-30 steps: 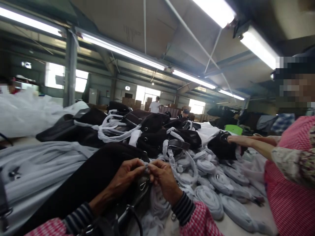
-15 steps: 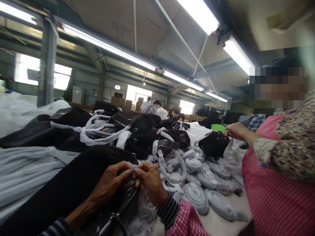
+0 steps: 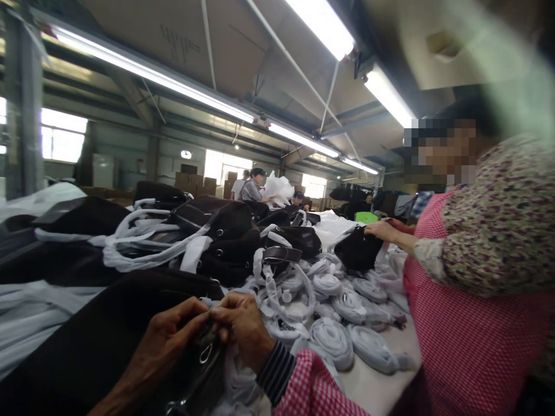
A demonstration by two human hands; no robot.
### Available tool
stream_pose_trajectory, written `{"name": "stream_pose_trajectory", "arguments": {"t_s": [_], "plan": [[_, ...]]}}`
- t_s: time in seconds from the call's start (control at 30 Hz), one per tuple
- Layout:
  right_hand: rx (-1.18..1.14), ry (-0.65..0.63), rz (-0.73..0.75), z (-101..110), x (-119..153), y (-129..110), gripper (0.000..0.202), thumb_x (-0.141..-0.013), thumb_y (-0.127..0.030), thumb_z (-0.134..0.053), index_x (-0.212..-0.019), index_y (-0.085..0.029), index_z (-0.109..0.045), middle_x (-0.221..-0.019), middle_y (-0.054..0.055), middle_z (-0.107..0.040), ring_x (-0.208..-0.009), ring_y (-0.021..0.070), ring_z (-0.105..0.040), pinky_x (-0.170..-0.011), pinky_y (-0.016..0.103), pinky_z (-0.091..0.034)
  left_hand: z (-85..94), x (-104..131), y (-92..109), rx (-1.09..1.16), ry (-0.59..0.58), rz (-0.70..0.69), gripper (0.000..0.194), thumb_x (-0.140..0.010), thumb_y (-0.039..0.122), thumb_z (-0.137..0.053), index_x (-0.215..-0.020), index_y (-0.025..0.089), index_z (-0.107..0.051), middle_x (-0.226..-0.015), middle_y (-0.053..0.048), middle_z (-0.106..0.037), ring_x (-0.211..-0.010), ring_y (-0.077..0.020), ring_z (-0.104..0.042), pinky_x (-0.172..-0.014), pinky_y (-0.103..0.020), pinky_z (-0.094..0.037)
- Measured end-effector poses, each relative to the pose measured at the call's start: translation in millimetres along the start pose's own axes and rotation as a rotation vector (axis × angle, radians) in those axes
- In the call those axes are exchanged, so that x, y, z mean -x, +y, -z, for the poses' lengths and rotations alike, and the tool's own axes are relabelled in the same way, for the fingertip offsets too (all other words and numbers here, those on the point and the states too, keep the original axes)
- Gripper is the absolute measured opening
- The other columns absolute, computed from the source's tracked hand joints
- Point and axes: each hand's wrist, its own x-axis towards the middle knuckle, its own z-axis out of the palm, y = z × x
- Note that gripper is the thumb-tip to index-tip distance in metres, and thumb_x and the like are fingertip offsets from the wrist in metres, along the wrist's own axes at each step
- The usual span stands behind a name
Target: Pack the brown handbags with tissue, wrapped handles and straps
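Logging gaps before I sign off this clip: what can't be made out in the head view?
- Head view: what the left hand and right hand pinch together; their fingertips cover it, so each grip is unclear.
- Small silver metal clip: blurred, its attachment hidden by the dark brown leather bag.
- Co-worker's hand on a dark bag: too small to read.

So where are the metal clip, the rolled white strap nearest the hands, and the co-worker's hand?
metal clip (image 3: 205, 353), head view, its loop.
rolled white strap (image 3: 332, 342), head view, top of the coil.
co-worker's hand (image 3: 380, 230), head view, back of the hand.
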Motion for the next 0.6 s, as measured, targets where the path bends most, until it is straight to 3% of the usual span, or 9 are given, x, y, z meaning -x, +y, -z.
{"name": "stream_pose_trajectory", "arguments": {"t_s": [0.17, 0.33, 0.4, 0.5, 0.6], "plan": [[0.071, -0.125, -0.042, 9, -3, -1, 0.035, -0.065, -0.041, -0.082, -0.065, -0.015, -0.06, -0.051, -0.002, -0.06, -0.038, 0.0044, -0.044, -0.039, 0.017, -0.025, 2.4, 3, 3, 0.02, -0.026, -0.02, 0.04, -0.089, 0.055, -0.063, -0.077, 0.017, -0.07, -0.068, 0.0, -0.06, -0.063, -0.0152, -0.052, -0.055, -0.022, -0.04], [0.118, -0.163, 0.031, 23, 1, -17, 0.035, -0.073, -0.045, -0.079, -0.072, -0.015, -0.062, -0.058, -0.002, -0.062, -0.042, 0.0057, -0.047, -0.04, 0.018, -0.026, 14.4, -1, 23, -0.041, -0.147, -0.095, 0.035, -0.093, 0.049, -0.061, -0.094, 0.018, -0.076, -0.084, -0.004, -0.072, -0.076, -0.0198, -0.063, -0.07, -0.026, -0.048], [0.222, -0.135, 0.109, 37, 6, -31, 0.028, -0.076, -0.04, -0.077, -0.077, -0.015, -0.065, -0.063, -0.001, -0.063, -0.047, 0.0078, -0.05, -0.043, 0.02, -0.029, 31.2, 0, 36, -0.164, -0.058, -0.136, 0.034, -0.091, 0.049, -0.063, -0.1, 0.019, -0.077, -0.091, -0.005, -0.075, -0.083, -0.0228, -0.066, -0.074, -0.028, -0.049], [0.534, -0.115, 0.217, 65, 21, -46, 0.018, -0.08, -0.034, -0.073, -0.083, -0.017, -0.07, -0.077, 0.001, -0.068, -0.063, 0.0129, -0.058, -0.055, 0.024, -0.04, 70.2, 12, 46, -0.451, 0.203, -0.09, 0.038, -0.086, 0.053, -0.065, -0.107, 0.023, -0.076, -0.095, -0.005, -0.076, -0.087, -0.0276, -0.068, -0.077, -0.031, -0.05], [0.868, -0.131, 0.311, 85, 40, -46, 0.022, -0.085, -0.035, -0.071, -0.102, -0.021, -0.072, -0.101, 0.004, -0.07, -0.089, 0.0198, -0.063, -0.079, 0.032, -0.05, 109.6, 35, 37, -0.775, 0.302, -0.042, 0.046, -0.086, 0.05, -0.06, -0.119, 0.021, -0.071, -0.12, -0.009, -0.073, -0.112, -0.0342, -0.065, -0.101, -0.042, -0.045]]}}
